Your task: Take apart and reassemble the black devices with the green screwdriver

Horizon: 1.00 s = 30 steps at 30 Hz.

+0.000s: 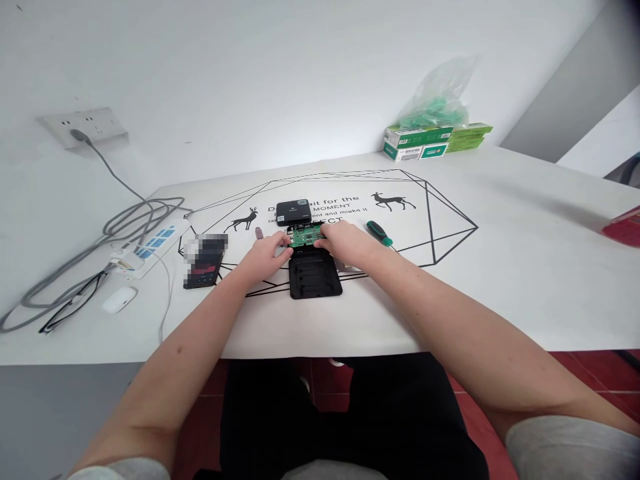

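Observation:
A green circuit board [305, 237] lies between my hands, above a black plastic casing half [315, 275] that rests flat with its ribbed inside facing up. My left hand [269, 253] pinches the board's left edge with thumb and fingers. At its right edge, my right hand [344, 241] has its fingers closed on the board and covers that end. Just behind the board sits a black square box [294, 212] with small stickers on top. A green-and-black screwdriver [379, 233] lies right of my right hand. Part of a small pinkish object [259, 233] shows beyond my left hand.
To the left are a phone [205, 261], a white earbud case [119, 300], glasses [73, 303] and a power strip [157, 247] with a coiled grey cable. Green-and-white boxes [417, 142] with a clear bag [440, 97] on top stand at the back right.

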### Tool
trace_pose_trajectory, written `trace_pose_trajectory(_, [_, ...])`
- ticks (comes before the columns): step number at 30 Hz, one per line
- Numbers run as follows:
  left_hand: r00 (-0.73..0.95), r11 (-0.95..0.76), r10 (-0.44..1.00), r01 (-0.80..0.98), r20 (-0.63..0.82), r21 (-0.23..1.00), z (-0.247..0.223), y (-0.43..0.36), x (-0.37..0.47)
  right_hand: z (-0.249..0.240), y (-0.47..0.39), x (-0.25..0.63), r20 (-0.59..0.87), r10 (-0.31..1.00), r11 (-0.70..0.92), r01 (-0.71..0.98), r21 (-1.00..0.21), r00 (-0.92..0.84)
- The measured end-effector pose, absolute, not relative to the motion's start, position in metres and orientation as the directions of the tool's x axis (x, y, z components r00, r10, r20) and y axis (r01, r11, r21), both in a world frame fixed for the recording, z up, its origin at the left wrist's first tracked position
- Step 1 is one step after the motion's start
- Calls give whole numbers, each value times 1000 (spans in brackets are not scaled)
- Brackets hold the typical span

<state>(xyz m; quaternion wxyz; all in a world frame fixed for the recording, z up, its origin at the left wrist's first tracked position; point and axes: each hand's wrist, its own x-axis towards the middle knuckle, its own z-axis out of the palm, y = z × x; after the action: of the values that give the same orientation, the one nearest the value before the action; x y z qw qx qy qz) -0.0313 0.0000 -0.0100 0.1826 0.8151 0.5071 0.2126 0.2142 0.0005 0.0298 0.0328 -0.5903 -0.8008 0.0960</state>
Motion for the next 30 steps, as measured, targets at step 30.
trace_pose_trajectory(30, [283,-334,942,743,180,580,-14,0,-25,26,-1,212,-12,981,185,950,-253,-194])
